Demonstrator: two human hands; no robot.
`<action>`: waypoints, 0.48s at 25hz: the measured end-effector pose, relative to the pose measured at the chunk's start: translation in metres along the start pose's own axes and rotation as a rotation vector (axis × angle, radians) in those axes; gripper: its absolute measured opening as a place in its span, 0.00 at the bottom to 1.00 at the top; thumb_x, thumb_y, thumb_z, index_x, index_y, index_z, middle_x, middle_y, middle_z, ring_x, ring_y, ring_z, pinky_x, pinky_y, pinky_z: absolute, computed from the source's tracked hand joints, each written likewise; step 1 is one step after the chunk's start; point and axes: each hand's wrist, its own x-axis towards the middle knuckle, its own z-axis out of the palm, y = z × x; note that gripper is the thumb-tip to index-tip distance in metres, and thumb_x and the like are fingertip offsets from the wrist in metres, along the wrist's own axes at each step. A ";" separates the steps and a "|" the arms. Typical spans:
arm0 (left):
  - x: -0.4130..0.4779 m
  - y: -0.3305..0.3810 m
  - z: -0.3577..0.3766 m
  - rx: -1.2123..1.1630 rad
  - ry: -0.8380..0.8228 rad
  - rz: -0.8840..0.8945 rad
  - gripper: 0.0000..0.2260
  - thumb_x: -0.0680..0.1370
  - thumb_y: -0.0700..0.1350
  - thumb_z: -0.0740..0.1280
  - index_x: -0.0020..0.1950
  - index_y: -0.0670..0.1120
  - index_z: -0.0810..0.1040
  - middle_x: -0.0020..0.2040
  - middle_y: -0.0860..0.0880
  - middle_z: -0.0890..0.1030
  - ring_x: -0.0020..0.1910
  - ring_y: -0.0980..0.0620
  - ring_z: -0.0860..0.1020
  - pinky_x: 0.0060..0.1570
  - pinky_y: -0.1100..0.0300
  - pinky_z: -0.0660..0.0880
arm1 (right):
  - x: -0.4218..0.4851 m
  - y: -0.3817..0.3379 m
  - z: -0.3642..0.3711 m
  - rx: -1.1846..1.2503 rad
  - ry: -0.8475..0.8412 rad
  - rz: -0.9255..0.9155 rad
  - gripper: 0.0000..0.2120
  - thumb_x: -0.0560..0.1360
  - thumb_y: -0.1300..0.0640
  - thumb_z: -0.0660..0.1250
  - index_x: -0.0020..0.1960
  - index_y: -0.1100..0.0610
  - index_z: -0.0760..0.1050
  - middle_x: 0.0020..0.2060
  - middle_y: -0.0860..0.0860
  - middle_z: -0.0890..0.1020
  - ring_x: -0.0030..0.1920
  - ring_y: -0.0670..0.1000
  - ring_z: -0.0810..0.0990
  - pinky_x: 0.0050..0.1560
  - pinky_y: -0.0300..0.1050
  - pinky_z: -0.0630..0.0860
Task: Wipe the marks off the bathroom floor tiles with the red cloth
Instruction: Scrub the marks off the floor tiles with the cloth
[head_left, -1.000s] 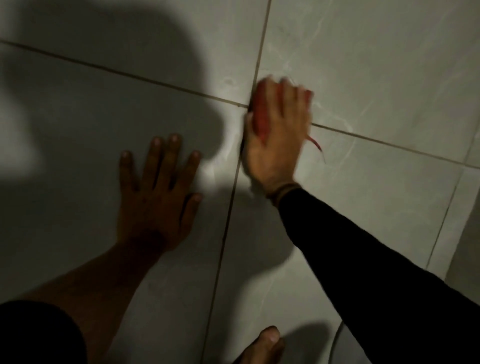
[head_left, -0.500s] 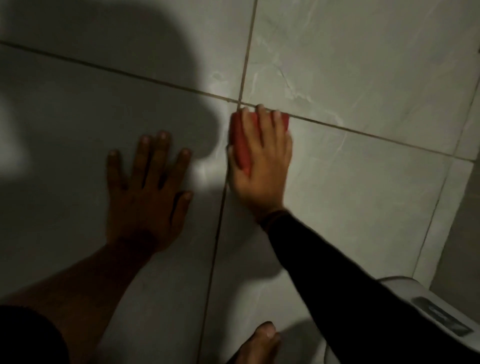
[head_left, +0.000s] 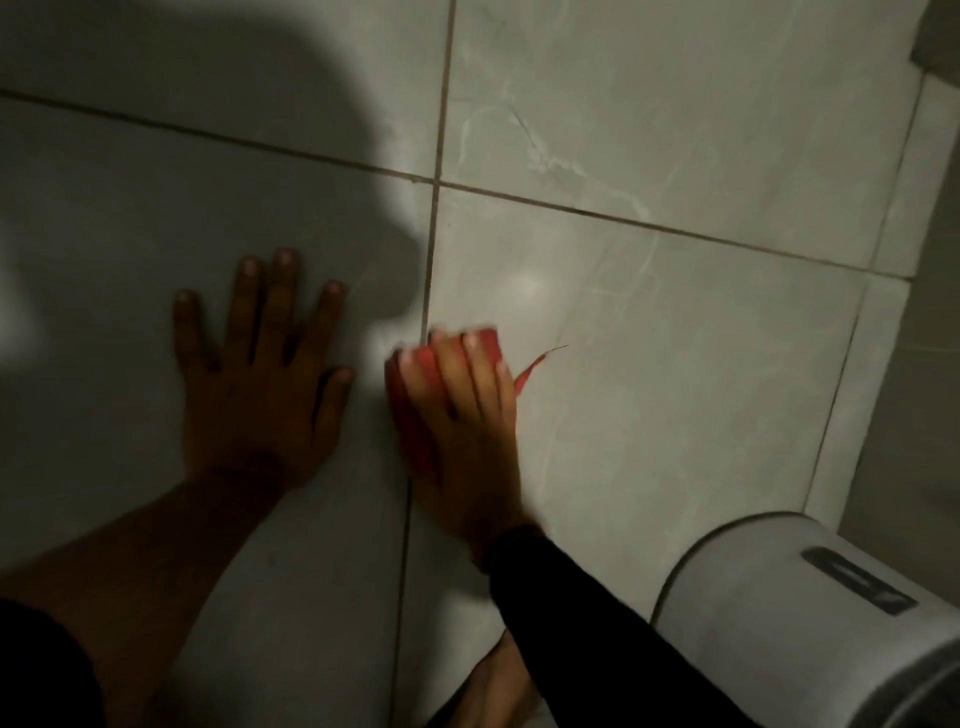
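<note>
Right hand (head_left: 467, 431) presses folded red cloth (head_left: 483, 340) flat on pale grey marbled floor tiles (head_left: 675, 389), just right of the grout line; fingers (head_left: 475, 364) spread over it for even pressure. Left hand (head_left: 260, 384) lies palm-down w/ fingers splayed, prob. bracing body weight.

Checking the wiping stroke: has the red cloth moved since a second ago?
Yes. The red cloth under the right hand has slid toward the person, away from the grout crossing, along the grout line.

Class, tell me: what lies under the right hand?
A red cloth lies under the right hand, pressed on the floor tile; one corner sticks out. The tile beneath the cloth is covered, so any marks there cannot be seen.
</note>
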 end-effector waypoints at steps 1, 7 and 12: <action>0.000 0.000 -0.001 0.007 -0.002 0.002 0.35 0.84 0.60 0.53 0.90 0.55 0.48 0.91 0.43 0.48 0.89 0.38 0.50 0.82 0.32 0.36 | -0.029 0.006 -0.007 0.024 -0.099 0.010 0.27 0.85 0.44 0.62 0.83 0.46 0.64 0.83 0.54 0.66 0.87 0.54 0.55 0.88 0.62 0.48; 0.001 0.001 -0.001 0.032 -0.030 0.002 0.34 0.84 0.61 0.52 0.90 0.55 0.50 0.91 0.44 0.45 0.89 0.43 0.40 0.81 0.35 0.31 | 0.021 0.117 -0.052 -0.070 0.214 0.608 0.28 0.82 0.50 0.61 0.77 0.64 0.73 0.74 0.65 0.76 0.74 0.70 0.73 0.77 0.71 0.65; -0.002 -0.003 0.000 0.015 -0.037 0.001 0.34 0.84 0.61 0.52 0.90 0.55 0.49 0.91 0.45 0.45 0.89 0.46 0.38 0.81 0.34 0.33 | -0.016 0.000 -0.002 0.019 0.026 0.155 0.28 0.84 0.48 0.58 0.82 0.55 0.67 0.82 0.63 0.69 0.83 0.69 0.65 0.84 0.74 0.55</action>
